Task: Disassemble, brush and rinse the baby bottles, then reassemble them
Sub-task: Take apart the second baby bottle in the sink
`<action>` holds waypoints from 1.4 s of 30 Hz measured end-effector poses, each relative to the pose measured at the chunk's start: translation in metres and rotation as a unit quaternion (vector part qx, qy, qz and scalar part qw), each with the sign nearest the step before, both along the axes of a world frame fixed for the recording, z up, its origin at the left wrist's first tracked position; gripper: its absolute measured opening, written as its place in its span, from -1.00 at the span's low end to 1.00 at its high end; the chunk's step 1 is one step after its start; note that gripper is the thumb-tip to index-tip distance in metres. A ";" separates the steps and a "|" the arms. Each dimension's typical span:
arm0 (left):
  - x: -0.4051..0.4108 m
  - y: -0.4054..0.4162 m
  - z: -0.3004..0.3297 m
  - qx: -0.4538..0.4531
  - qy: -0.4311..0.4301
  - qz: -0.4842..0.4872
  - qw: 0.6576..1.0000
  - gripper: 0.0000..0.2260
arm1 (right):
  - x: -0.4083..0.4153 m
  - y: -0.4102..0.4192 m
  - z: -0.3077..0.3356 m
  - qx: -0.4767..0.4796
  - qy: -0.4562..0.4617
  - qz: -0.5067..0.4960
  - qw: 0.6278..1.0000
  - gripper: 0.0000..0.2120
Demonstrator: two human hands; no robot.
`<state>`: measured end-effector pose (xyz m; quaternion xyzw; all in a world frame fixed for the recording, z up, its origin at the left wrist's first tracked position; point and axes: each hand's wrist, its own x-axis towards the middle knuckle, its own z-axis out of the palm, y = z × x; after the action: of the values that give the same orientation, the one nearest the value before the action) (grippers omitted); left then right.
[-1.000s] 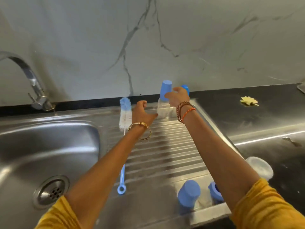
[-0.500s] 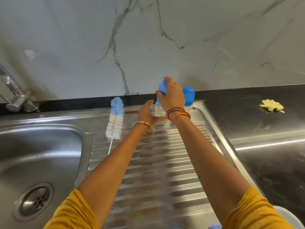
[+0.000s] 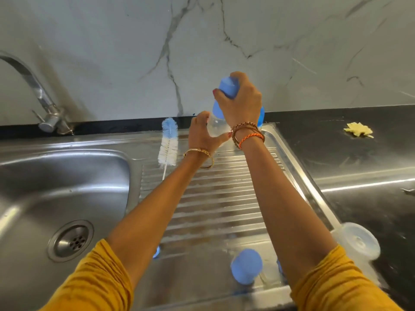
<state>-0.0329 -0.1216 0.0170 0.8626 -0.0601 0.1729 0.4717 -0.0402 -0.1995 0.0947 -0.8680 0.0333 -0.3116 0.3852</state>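
A baby bottle with a clear body (image 3: 215, 127) and a blue cap (image 3: 228, 87) is held up above the far end of the steel drainboard (image 3: 224, 198). My right hand (image 3: 241, 102) grips the cap from above. My left hand (image 3: 202, 133) curls around the clear body from the left. Behind my right wrist a second blue-capped bottle (image 3: 261, 115) shows only a sliver. A blue and white bottle brush (image 3: 168, 143) lies on the drainboard left of my left hand.
The sink basin (image 3: 62, 187) with its drain and the tap (image 3: 38, 90) are at the left. A blue cap (image 3: 246, 265) and a clear bottle part (image 3: 359, 245) sit near the front edge. A yellow scrap (image 3: 358, 133) lies on the black counter at the right.
The bottle has risen off the drainboard with my right hand on its cap. My left hand has closed around its clear body.
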 end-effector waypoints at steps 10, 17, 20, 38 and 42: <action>-0.079 0.058 -0.002 0.003 0.011 0.057 0.998 -0.58 | -0.077 0.062 -0.006 0.098 0.004 0.040 0.994 -0.55; -0.110 0.131 -0.018 0.044 0.063 0.075 0.994 -0.53 | -0.101 0.110 -0.027 0.038 0.100 0.057 0.993 -0.65; -0.126 0.173 -0.023 0.050 0.042 0.079 0.995 -0.50 | -0.107 0.141 -0.032 0.099 0.119 0.056 0.986 -0.64; -0.157 0.317 -0.054 0.154 0.092 -0.004 0.984 -0.41 | -0.135 0.256 -0.071 0.101 0.195 0.071 0.973 -0.67; -0.155 0.326 -0.056 0.164 0.115 -0.014 0.980 -0.42 | -0.137 0.261 -0.070 0.074 0.205 0.100 0.971 -0.69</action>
<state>-0.1877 0.2045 -0.0394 0.9416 -0.0448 0.0538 0.3294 -0.1776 0.0611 0.0244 -0.8815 0.0476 -0.0832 0.4624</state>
